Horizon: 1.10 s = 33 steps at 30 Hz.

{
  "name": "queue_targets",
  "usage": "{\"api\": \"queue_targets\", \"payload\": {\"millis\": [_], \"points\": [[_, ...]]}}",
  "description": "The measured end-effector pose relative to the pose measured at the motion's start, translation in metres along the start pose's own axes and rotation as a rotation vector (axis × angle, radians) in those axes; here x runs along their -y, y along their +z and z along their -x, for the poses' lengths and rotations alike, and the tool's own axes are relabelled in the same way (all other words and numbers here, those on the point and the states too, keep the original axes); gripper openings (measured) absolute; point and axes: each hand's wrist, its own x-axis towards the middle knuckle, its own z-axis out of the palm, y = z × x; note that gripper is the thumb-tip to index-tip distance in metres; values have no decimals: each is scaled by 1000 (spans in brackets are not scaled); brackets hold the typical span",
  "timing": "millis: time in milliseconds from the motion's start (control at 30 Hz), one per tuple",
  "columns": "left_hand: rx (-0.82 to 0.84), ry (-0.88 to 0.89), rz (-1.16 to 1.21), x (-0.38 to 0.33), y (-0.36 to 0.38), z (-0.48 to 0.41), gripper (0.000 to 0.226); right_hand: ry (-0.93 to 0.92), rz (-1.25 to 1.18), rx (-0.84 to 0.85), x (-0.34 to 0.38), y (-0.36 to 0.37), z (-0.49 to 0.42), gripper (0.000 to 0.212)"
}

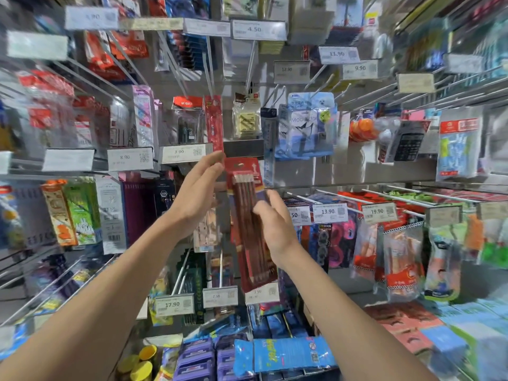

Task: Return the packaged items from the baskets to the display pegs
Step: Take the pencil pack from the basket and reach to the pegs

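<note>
— Pencil pack (243, 199)?
— Centre of frame, upright before the pegs, foot just above the 3.50 tag (261, 294).
— Right hand (275, 226)?
— Curled round the pack's middle, gripping.
— Left hand (196, 193)?
— Fingers straight, tips by the pack's top left corner; contact unclear.
— Lower down?
— Bottom centre, purple packs (195, 361) stacked beside a blue pack (286, 356); yellow lids (141, 364) lower left.

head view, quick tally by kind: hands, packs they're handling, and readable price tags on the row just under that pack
hands: 2 (left hand, right hand)
red pencil pack in the hands: 1
price tags under it, reading 17.90, 7.50, 3.50: 3
total: 6
</note>
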Motion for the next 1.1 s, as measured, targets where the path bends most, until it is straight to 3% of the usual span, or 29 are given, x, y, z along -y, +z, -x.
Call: {"api": "queue_targets", "payload": {"millis": [133,433,600,833,967,1100], "points": [[-6,-10,8,-4,2,3,49,-16,156,-95,-11,-7,10,41],[-16,83,-128,10,2,4,60,8,267,-99,-15,2,11,48],[-56,178,-199,19,3,1,60,-25,310,-149,-23,16,-8,52],[-63,248,-180,32,8,-1,56,108,406,-148,-35,19,-39,64],[-75,282,-192,35,6,-2,55,112,482,-189,-49,24,-66,50],[-56,306,-194,40,2,-4,52,185,509,-168,-53,24,-89,56]]}}
